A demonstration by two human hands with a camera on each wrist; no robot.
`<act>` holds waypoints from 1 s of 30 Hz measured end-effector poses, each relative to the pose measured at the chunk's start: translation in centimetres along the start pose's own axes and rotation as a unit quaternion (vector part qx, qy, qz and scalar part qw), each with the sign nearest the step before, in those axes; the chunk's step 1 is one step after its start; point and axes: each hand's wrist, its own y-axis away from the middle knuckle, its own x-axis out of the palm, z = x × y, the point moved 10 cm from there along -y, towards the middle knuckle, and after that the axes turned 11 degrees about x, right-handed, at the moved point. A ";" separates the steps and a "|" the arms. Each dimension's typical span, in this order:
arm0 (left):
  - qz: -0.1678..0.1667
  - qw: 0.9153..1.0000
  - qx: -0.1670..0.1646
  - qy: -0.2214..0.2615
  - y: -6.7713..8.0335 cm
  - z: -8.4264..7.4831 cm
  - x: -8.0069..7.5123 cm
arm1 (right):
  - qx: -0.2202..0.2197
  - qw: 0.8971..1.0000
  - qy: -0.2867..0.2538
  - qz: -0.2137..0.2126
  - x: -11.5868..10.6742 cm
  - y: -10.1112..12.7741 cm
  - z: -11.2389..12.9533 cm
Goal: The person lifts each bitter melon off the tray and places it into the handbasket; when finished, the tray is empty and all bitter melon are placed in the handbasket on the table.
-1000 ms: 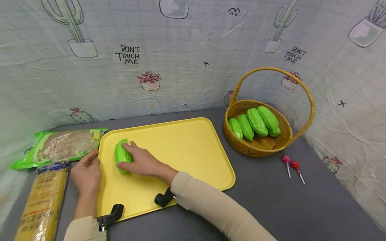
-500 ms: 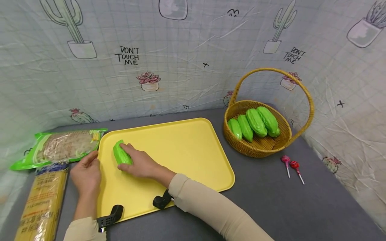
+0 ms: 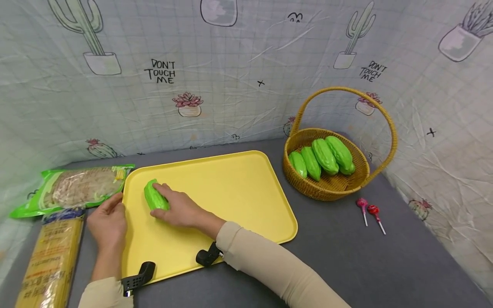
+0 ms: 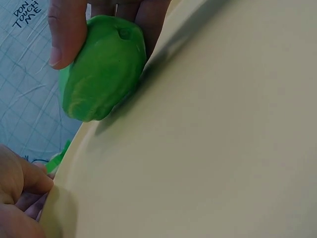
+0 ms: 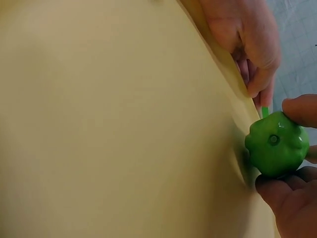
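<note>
Bench [image 3: 346,252]: layout same as 1 s ago, slight cam shift only
Yellow tray [image 3: 231,188]: not moved; left hand [image 3: 108,224] stayed flat at its left edge, fingers straight, holding nothing
Basket [image 3: 327,190], back right: 4 green gourds [image 3: 323,156] inside, untouched
Green gourd [image 3: 155,197]: on tray's left part, nudged slightly vs 1 s ago, then settled
Right hand [image 3: 177,209] grip: thumb + fingers kept curled round gourd, no release yet – placing looked unfinished

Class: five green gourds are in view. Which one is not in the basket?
The gourd on the yellow tray, gripped by the right hand. The other four lie side by side in the basket.
</note>
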 end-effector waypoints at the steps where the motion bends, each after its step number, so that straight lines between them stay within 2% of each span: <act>1: 0.002 1.000 0.002 -0.002 0.0 -0.1 0.1 | 0.000 1.000 -0.004 -0.002 -0.2 0.0 0.0; 6: 0.010 1.000 -0.004 -0.002 0.0 -0.4 0.5 | -0.005 1.000 -0.025 -0.013 -1.6 0.3 -0.2; 14: -0.004 1.000 0.009 0.001 -0.3 -0.5 0.3 | -0.022 0.998 -0.052 -0.014 -3.5 1.3 -0.1; 24: -0.005 1.000 -0.005 -0.005 0.0 0.2 -0.2 | -0.055 0.997 -0.047 -0.009 -4.4 2.5 0.9; 30: -0.006 1.000 -0.001 0.000 0.0 0.1 -0.4 | -0.072 0.996 -0.046 -0.020 -6.5 4.0 0.7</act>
